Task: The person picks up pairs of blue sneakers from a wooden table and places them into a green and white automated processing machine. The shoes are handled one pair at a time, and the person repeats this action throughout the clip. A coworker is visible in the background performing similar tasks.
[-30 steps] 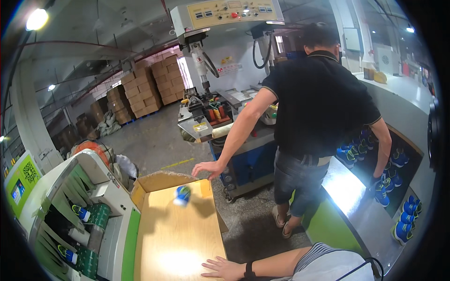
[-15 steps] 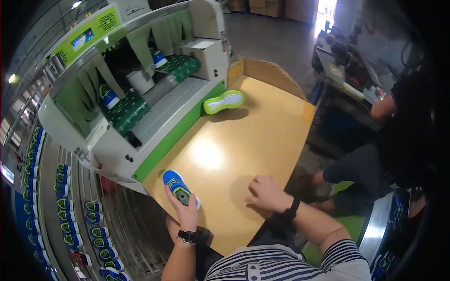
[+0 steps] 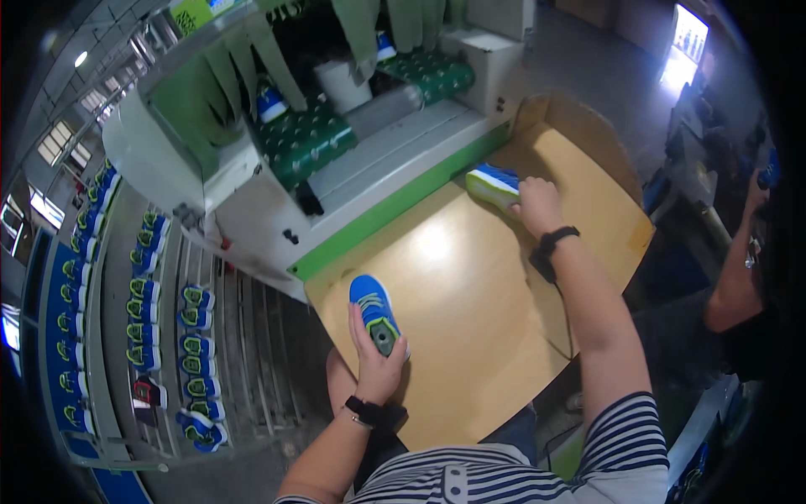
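Note:
A blue sneaker with lime trim and grey laces stands upright on the wooden tabletop. My left hand is closed round its heel end, and a dark grey last with a round hole shows in the shoe's opening. At the far side of the tabletop, my right hand grips one end of a second sneaker, blue above with a lime sole. That shoe is tilted, with its sole edge facing me. My fingers hide its gripped end.
Beyond the tabletop is a machine with green dotted belts and hanging strips; more shoes sit inside. Racks of blue sneakers stand at the left. A cardboard edge borders the far right. Another person's arm shows at right.
My right hand has reached forward from the near tabletop and taken hold of the far sneaker, whose sole has turned downward. My left hand still holds the near one. The view has shifted.

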`<state>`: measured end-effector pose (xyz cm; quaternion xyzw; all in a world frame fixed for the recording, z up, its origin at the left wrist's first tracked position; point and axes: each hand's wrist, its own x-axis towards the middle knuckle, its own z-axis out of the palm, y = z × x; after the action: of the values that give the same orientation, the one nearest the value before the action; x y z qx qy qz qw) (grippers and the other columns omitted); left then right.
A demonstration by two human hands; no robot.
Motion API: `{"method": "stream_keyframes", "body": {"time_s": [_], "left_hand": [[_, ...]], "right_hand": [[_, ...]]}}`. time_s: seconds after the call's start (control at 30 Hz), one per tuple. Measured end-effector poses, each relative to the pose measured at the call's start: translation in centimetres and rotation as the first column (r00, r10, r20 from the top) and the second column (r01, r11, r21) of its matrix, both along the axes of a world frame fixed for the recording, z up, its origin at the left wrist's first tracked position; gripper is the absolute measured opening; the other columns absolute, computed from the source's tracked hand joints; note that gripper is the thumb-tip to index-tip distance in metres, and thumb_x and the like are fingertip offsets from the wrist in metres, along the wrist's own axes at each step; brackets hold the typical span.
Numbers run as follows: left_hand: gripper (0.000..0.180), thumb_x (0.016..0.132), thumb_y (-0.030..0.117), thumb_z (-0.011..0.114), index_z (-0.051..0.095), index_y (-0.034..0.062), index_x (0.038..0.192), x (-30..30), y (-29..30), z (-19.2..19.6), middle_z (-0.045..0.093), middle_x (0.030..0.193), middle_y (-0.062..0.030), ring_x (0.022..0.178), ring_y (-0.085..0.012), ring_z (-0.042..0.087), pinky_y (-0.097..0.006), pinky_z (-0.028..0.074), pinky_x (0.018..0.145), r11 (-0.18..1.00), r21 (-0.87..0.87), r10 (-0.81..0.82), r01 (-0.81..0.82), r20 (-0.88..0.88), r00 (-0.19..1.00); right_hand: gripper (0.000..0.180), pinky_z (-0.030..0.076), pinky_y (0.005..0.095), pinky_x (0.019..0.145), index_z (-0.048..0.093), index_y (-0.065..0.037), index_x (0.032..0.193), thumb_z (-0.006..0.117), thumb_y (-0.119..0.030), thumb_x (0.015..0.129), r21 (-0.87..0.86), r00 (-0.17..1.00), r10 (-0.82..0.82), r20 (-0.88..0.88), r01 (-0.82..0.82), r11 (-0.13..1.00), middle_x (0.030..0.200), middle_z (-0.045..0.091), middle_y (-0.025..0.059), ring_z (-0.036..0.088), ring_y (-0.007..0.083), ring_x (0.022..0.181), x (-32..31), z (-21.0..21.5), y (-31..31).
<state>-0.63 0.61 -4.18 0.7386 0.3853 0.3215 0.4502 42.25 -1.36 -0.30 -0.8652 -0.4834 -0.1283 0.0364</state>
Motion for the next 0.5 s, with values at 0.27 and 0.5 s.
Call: {"method": "stream_keyframes", "body": {"time_s": [0.27,0.5], "left_hand": [[0.125,0.072,0.025,0.088,0.007,0.0052,0.165,-1.3,0.7,3.5,0.032,0.156,-0.0257,0.143,-0.0393,0.037,-0.045,0.035,0.116,0.993,0.034,-0.102,0.114,-0.257,0.961],[0.09,0.077,0.004,0.074,0.029,0.0045,0.156,1.3,2.1,2.0,0.036,0.154,-0.0221,0.145,-0.0363,0.037,-0.045,0.031,0.121,0.998,0.045,0.034,-0.034,-0.006,0.999]], "right_hand": [[0.055,0.049,0.0426,0.104,0.06,-0.01,0.14,0.066,0.003,0.087,0.276,0.811,0.373,-0.451,-0.271,0.922,0.137,0.063,0.0178,0.059,0.0375,0.125,-5.5,-1.0,-16.6],[0.096,0.043,0.0411,0.114,0.021,-0.007,0.163,0.082,-0.024,0.09,0.436,0.37,0.321,-0.872,0.289,0.852,0.156,0.041,0.0193,0.048,0.0296,0.14,-17.6,-0.3,-17.1]]}}
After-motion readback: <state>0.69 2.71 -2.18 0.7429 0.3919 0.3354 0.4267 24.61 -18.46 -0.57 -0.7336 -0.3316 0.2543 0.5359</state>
